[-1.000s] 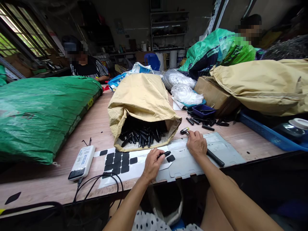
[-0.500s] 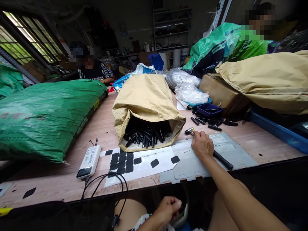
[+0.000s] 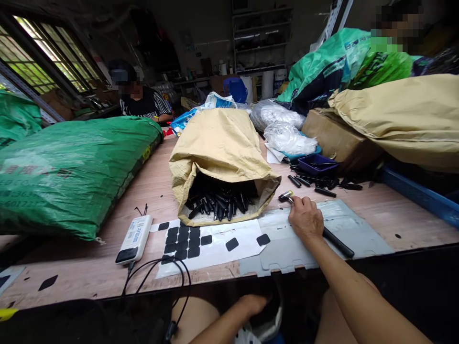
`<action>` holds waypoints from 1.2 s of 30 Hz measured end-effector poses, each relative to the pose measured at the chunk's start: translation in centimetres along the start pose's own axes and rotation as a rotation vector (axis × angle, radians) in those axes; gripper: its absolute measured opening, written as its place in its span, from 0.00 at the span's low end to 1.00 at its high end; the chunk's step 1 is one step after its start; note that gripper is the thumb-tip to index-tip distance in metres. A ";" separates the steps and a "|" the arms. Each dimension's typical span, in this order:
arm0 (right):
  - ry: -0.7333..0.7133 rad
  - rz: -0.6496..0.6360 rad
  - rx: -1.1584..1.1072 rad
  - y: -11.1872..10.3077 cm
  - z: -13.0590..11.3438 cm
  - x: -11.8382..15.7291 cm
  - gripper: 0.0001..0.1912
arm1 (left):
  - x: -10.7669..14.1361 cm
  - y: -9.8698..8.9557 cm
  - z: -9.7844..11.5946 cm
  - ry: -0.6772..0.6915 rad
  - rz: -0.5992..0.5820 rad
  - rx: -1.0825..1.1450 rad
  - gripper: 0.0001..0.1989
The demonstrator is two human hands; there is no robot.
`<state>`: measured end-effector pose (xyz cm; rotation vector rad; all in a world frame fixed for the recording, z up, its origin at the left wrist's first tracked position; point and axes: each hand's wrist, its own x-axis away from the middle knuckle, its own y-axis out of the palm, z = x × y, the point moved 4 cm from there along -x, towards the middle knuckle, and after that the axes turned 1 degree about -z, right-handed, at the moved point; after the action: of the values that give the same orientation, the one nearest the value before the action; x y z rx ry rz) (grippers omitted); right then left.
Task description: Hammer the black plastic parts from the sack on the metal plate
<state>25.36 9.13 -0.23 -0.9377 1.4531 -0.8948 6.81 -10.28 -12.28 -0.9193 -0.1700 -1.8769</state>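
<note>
My right hand (image 3: 305,219) is closed round the shaft of a small hammer (image 3: 339,242), which lies over the grey plastic sheet (image 3: 353,229). The hammer's head points left past my fingers, and its black grip sticks out behind the hand. Below the table edge, between my knees, my left hand (image 3: 254,303) reaches down towards a pale bag-like container (image 3: 278,315). Its fingers are lost in the dark. On the table, a tan sack (image 3: 218,138) gapes towards me, showing many black tube-shaped parts (image 3: 224,203). Black rounded-square pads (image 3: 182,241) sit on a white sheet before it.
A white power bank (image 3: 134,239) with a black cable stands left, beside a bulging green sack (image 3: 68,177). Loose black parts (image 3: 325,192), a purple tray (image 3: 317,165), a cardboard box (image 3: 339,138) and a blue tray (image 3: 419,193) fill the right. A co-worker (image 3: 143,102) sits behind.
My left hand has dropped lower and further into the dark, its fingers vanishing from sight. My right hand stays on the hammer. The view has shifted slightly.
</note>
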 end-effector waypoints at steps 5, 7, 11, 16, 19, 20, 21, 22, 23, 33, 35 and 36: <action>-0.006 0.006 -0.005 0.2 0.0 0.0 0.16 | 7.9 -4.2 4.6 0.138 -0.367 -0.281 0.15; -0.005 0.006 -0.004 0.2 0.0 0.0 0.16 | 9.7 -8.7 7.2 0.183 -0.368 -0.106 0.21; 0.004 0.000 0.004 0.1 0.0 0.0 0.16 | 9.3 -21.6 10.3 0.247 0.705 -0.214 0.17; 0.009 -0.026 -0.001 0.1 0.0 0.0 0.16 | 6.1 -27.8 8.8 -0.131 1.097 -0.553 0.15; 0.019 -0.036 -0.001 0.0 -0.1 -0.1 0.16 | 6.0 -27.8 8.0 -0.218 1.043 -0.576 0.14; 0.021 -0.037 0.002 -0.1 -0.1 -0.1 0.16 | 6.5 -27.4 8.1 -0.202 1.063 -0.579 0.14; 0.022 -0.037 0.004 -0.1 -0.2 -0.1 0.16 | 7.1 -26.8 8.5 -0.161 1.096 -0.581 0.15; 0.021 -0.037 0.006 -0.1 -0.2 0.0 0.16 | 7.6 -25.9 9.0 -0.095 1.127 -0.581 0.15; 0.019 -0.036 0.007 -0.2 -0.2 0.0 0.16 | 8.0 -24.7 9.6 -0.004 1.138 -0.581 0.14; 0.015 -0.025 -0.005 0.0 0.0 0.0 0.16 | 2.4 -13.6 12.9 0.520 0.613 -0.528 0.10; 0.012 -0.024 -0.007 -0.1 -0.1 0.1 0.17 | 2.1 -14.0 12.1 0.549 0.585 -0.433 0.12; 0.014 -0.024 -0.009 -0.1 -0.1 0.1 0.17 | 2.0 -14.3 11.6 0.575 0.577 -0.380 0.13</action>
<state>25.27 9.03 -0.18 -0.9596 1.4618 -0.9149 0.61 0.96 1.09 -0.5478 0.7454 -1.5624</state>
